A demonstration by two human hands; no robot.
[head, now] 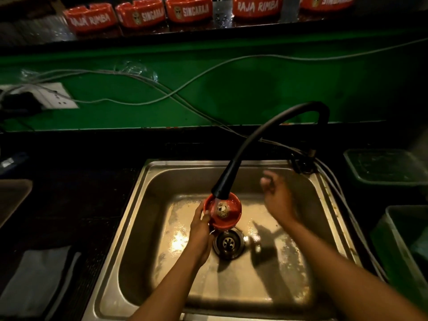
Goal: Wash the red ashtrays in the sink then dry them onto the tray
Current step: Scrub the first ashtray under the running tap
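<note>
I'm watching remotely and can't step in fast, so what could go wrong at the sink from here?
1. The left hand alone holds the wet red ashtray by its rim under the faucet; that grip could slip and drop it into the sink.
2. Debris in the ashtray sits right above the drain and may clog it.
3. Cables run along the counter beside the sink, so splashes might reach them.
</note>
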